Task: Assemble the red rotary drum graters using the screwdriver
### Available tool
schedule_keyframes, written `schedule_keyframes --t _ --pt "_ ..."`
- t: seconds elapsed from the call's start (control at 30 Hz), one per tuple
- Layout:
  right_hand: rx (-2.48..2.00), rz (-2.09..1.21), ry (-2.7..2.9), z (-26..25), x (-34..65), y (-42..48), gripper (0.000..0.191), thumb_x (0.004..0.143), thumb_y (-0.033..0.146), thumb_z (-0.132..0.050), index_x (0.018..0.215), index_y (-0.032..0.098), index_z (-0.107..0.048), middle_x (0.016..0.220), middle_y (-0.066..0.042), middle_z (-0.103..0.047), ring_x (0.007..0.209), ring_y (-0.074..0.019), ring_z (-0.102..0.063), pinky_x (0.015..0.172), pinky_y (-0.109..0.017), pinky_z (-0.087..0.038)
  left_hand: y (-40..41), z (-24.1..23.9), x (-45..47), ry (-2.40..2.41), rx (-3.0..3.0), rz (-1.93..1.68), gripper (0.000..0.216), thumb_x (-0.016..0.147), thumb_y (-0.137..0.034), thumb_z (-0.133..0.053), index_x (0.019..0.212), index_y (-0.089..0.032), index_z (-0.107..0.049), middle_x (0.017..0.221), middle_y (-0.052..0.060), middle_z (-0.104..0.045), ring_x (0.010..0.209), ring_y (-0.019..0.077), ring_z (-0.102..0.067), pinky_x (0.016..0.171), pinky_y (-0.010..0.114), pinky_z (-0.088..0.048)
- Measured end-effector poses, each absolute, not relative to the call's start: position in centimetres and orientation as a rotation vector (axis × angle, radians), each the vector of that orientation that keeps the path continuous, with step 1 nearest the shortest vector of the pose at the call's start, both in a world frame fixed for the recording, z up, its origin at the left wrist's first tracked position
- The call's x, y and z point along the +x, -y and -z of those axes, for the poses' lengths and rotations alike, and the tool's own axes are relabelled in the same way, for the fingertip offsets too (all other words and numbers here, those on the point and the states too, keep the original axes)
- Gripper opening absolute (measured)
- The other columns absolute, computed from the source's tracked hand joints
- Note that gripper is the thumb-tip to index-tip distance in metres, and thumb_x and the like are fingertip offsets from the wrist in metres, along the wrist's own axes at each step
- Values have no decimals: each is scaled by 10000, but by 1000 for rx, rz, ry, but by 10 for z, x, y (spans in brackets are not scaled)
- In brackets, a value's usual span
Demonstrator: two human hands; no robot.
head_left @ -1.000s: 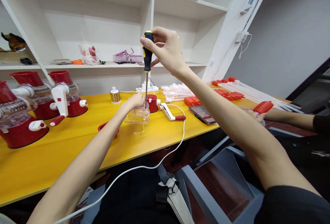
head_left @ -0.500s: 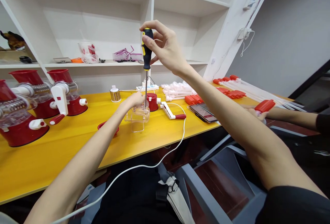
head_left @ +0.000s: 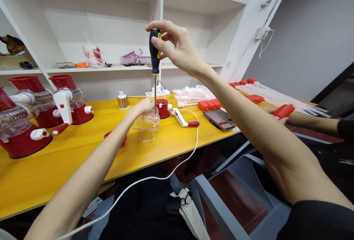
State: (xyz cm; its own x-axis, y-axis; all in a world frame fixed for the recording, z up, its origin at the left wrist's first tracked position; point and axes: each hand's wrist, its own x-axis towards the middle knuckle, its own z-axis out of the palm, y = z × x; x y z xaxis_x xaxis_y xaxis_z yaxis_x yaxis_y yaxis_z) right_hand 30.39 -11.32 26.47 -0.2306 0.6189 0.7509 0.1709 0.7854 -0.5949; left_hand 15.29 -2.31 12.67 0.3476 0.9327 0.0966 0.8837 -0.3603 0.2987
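Observation:
My right hand (head_left: 177, 46) pinches the black and yellow handle of a screwdriver (head_left: 154, 54), held upright with its thin shaft pointing down into a clear plastic housing (head_left: 146, 124) on the yellow table (head_left: 55, 162). My left hand (head_left: 142, 106) rests on top of that housing and grips it, fingers curled. A small red part (head_left: 162, 108) stands just behind the housing. A red lid (head_left: 114, 136) lies by my left forearm.
Three red and clear hand-crank graters (head_left: 66, 98) stand at the left. A metal drum (head_left: 122, 101), power strip (head_left: 157, 93), white crank handle (head_left: 182, 119), two phones (head_left: 219, 118) and red and white parts (head_left: 210, 104) lie beyond. A white cable (head_left: 166, 175) hangs off the table. Another person's hand (head_left: 282, 116) works at the right.
My right hand has shifted its fingers round the screwdriver handle, turning it, and sits slightly higher and further left. My left hand stays on the housing.

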Motion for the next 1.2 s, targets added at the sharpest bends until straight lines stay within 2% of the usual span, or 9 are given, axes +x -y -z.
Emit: schedule_keyframes --t 0.17,0.3,0.43,0.53,0.73,0.8,0.97,1.1,1.2 --pt "-615 -566 1809 -271 314 112 371 583 345 -868 906 379 -689 966 63 -746 972 -211 -696 745 -314 -593 22 -125 152 -1652 2398 -378 312 896 -311 -403 740 -154 -624 852 170 -725 841 305 -694 664 326 -477" --pt "-555 -359 1865 -265 312 108 283 698 475 -790 952 394 -695 1029 60 -715 895 -193 -685 744 -315 -602 22 -126 152 -1654 2392 -371 296 897 -310 -410 747 -158 -616 844 170 -722 852 306 -692 667 324 -474" --pt "-572 -322 1865 -265 310 106 290 671 500 -796 929 403 -707 1099 51 -706 997 -214 -670 733 -301 -598 23 -126 152 -1656 2391 -368 279 891 -296 -422 745 -159 -616 789 161 -707 834 303 -689 671 331 -472" --pt "-519 -356 2000 -272 314 105 295 722 527 -746 987 402 -713 1134 38 -702 1052 -214 -661 713 -283 -592 25 -127 152 -1655 2397 -387 252 881 -279 -440 738 -166 -614 732 138 -688 802 282 -683 676 320 -469" --pt "-489 -184 2058 -281 315 99 232 766 522 -714 911 341 -705 975 -17 -709 799 -188 -666 649 -295 -538 26 -128 153 -1641 2416 -416 229 867 -262 -460 705 -173 -595 667 98 -657 739 236 -655 650 277 -455" --pt "-516 -101 2040 -282 312 97 215 760 518 -705 877 338 -710 957 -28 -711 773 -184 -659 653 -306 -516 25 -128 154 -1648 2415 -402 243 873 -254 -446 687 -175 -581 668 94 -657 707 225 -647 644 272 -452" --pt "-521 -162 2090 -285 310 99 258 769 497 -643 957 351 -741 1125 -55 -725 959 -209 -673 652 -321 -485 24 -129 156 -1654 2431 -366 274 882 -226 -416 653 -178 -559 777 106 -706 745 230 -659 646 264 -447" --pt "-467 -227 2116 -287 310 101 273 761 505 -658 960 336 -736 1056 -52 -737 894 -196 -674 666 -323 -476 23 -128 155 -1656 2440 -360 283 891 -236 -404 668 -176 -567 824 110 -719 747 232 -664 640 269 -447" --pt "-510 -137 2058 -284 305 99 198 752 485 -670 870 329 -703 864 -26 -710 760 -170 -642 674 -312 -466 22 -127 154 -1653 2449 -351 266 877 -229 -421 671 -178 -580 801 103 -715 734 231 -667 637 270 -449"
